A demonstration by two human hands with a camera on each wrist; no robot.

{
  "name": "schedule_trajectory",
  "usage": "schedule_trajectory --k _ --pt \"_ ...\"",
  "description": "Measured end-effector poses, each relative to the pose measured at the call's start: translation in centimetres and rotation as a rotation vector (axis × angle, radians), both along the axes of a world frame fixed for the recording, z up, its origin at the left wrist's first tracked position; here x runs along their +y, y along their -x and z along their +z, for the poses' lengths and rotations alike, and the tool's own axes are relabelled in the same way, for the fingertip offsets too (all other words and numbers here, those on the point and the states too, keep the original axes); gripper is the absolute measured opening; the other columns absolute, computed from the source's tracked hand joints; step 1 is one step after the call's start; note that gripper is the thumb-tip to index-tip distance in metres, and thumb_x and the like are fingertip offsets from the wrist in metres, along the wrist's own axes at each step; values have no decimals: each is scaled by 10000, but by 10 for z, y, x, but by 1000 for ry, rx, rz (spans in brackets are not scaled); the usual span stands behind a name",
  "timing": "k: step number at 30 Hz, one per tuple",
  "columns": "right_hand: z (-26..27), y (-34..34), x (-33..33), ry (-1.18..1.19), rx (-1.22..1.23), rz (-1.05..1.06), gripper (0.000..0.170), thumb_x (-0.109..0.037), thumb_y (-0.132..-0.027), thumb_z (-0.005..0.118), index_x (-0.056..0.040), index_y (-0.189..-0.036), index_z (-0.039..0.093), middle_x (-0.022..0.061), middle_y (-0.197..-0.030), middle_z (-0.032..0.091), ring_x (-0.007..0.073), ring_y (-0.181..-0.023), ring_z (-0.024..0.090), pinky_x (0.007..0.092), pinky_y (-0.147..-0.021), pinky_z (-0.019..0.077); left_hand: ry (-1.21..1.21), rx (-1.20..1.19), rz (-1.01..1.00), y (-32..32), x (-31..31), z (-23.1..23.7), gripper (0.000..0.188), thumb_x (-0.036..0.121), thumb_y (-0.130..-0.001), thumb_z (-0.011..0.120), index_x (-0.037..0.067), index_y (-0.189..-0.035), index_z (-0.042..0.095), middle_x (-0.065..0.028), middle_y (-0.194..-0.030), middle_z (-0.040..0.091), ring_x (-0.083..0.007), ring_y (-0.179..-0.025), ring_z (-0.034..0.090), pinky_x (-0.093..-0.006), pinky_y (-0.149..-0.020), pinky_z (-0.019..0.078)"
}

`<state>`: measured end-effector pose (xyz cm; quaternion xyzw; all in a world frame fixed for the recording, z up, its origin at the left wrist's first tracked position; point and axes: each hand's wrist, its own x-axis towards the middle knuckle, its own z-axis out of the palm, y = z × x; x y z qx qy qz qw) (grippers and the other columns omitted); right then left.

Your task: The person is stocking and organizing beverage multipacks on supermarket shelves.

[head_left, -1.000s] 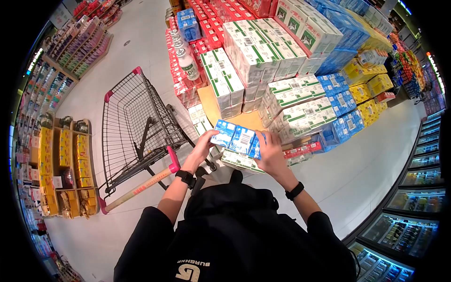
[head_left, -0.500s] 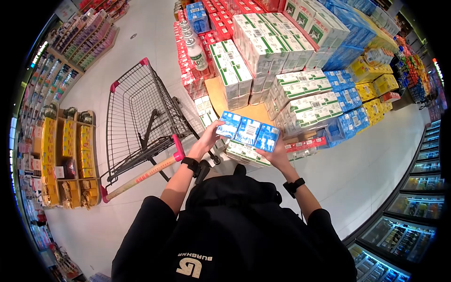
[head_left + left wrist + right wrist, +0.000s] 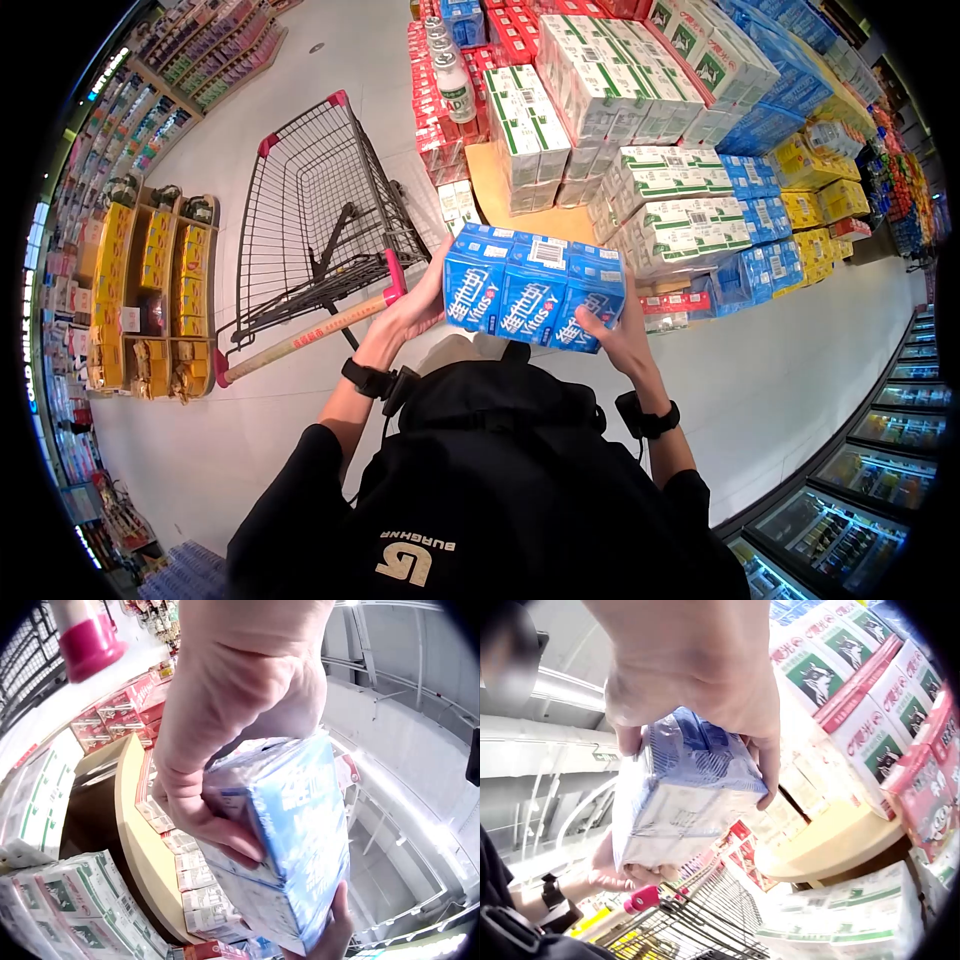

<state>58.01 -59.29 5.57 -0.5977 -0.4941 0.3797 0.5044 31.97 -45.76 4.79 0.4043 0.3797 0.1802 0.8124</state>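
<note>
A plastic-wrapped multipack of blue Vitasoy drink cartons (image 3: 530, 290) is held up in front of my body, its lettered side facing the head camera. My left hand (image 3: 420, 305) grips one end; the left wrist view shows that hand's fingers (image 3: 232, 840) bent against the pack. On the other end, my right hand (image 3: 628, 335) holds on, its thumb lying over the lettered side. From the right wrist, the pack (image 3: 682, 802) appears between the thumb and fingers of the right hand (image 3: 697, 682), with the left hand at its far end.
A wire shopping cart (image 3: 320, 200) with a pink-capped handle stands to the left. Ahead are stacked white-and-green carton packs (image 3: 610, 80) around a tan board (image 3: 490, 190), with white bottles (image 3: 455, 88) beside them. Yellow-stocked shelves (image 3: 110, 265) stand left, and lit coolers (image 3: 830, 530) line the right.
The multipack has come up closer to the head camera and tilted, so its lettered side shows instead of mainly its barcode top. Both hands have moved with it, and the right thumb now overlaps the front.
</note>
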Motion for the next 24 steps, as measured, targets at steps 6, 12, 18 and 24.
schedule_trajectory --k 6,12,18,24 --pt "-20 12 5 205 251 44 620 -369 -935 671 27 -1353 441 122 -1179 626 164 -1033 634 295 -899 509 -209 298 -36 36 -38 -3 967 774 -946 98 26 -1503 354 -184 -1373 540 -252 -1191 563 -444 -932 499" --pt "-52 34 6 416 783 105 565 -461 -996 531 -28 -1358 501 91 -1199 659 179 -1054 663 342 -927 535 -577 148 92 69 -78 1 554 486 -997 546 -45 -1132 632 -63 -777 666 -107 -550 560 -269 -523 487" --pt "-83 82 0 373 1280 371 557 -472 -1027 422 -78 -1418 473 114 -1369 572 289 -1225 573 454 -1038 470 -686 211 290 69 -137 70 323 227 -855 788 -3 -906 567 -25 -575 580 -85 -468 538 -230 -441 401" --pt "-145 97 -36 440 1190 360 577 -479 -1033 423 -76 -1446 440 110 -1417 526 286 -1257 546 464 -1077 449 -785 320 425 75 -182 82 378 226 -763 837 35 -755 511 -28 -500 493 -84 -456 446 -262 -468 349"
